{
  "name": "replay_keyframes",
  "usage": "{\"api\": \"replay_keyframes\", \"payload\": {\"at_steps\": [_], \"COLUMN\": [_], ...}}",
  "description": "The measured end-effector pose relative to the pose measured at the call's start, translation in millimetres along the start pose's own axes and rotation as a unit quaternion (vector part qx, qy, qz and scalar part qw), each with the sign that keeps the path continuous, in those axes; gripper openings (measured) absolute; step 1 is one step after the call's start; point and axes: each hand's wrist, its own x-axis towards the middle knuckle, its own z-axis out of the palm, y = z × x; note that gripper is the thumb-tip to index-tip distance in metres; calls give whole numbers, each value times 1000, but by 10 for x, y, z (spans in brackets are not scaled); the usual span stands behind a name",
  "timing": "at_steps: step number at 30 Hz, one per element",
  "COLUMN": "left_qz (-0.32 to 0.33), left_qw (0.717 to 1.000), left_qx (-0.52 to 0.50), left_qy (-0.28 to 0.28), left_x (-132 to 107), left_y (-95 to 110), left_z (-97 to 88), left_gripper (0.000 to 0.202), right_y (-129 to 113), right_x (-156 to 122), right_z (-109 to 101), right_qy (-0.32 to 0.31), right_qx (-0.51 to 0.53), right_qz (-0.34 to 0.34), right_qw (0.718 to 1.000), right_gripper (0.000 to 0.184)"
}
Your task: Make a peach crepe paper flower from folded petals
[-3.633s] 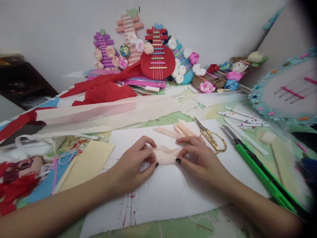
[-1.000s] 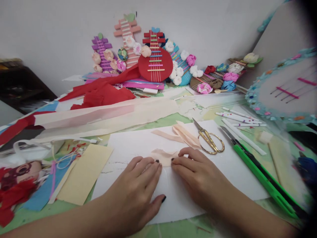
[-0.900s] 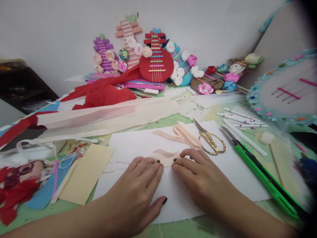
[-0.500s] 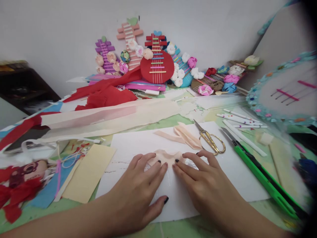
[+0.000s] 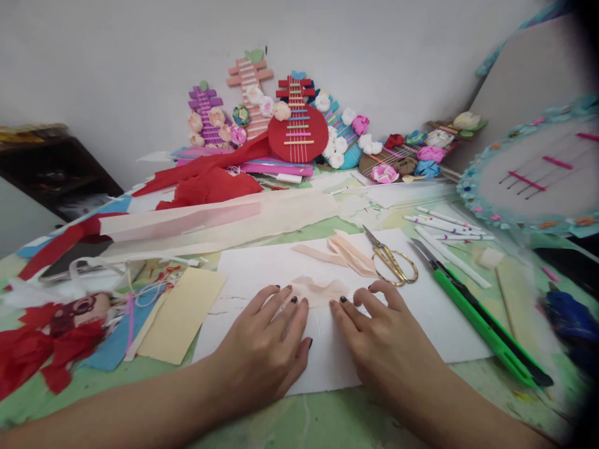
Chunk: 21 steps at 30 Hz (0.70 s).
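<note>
My left hand and my right hand lie palm down on a white foam board, fingers stretched out. Their fingertips press the near edge of a small folded piece of peach crepe paper, which lies flat between them. Beyond it rest more peach paper strips. Gold scissors lie just past my right fingers.
A green utility knife and white sticks lie to the right. Long peach crepe strips and red crepe paper cross the table behind. Paper instrument crafts with flowers lean on the wall. A yellow sheet lies left.
Both hands went from pinching and folding the peach paper to lying flat with fingers spread on its near edge. The view has shifted slightly.
</note>
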Motion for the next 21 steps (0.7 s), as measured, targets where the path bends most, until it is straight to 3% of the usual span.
{"api": "replay_keyframes", "payload": {"at_steps": [4,7,9,12,15,18,21], "left_qz": [4,-60,-171,-262,-266,-241,-243], "left_qw": [998,992,976,943,930,930,912], "left_qx": [-22,-82,-126,-195,-229,-259,-321], "left_qy": [51,68,37,-59,-113,-103,-82], "left_x": [-8,26,68,127,149,141,129], "left_y": [-85,-215,-306,-407,-453,-457,-449], "left_z": [21,76,121,174,192,180,163], "left_gripper": [16,14,20,39,37,21,11], "right_y": [-28,15,77,197,296,329,313], "right_x": [19,42,64,110,156,182,186], "right_z": [1,43,87,161,235,292,322], "right_qy": [-2,25,57,101,56,-20,-37], "right_qx": [-1,64,135,240,304,384,434], "right_qz": [-11,40,93,198,225,219,199], "right_qw": [1000,997,985,945,924,897,878], "right_gripper": [19,15,16,23,28,25,29]}}
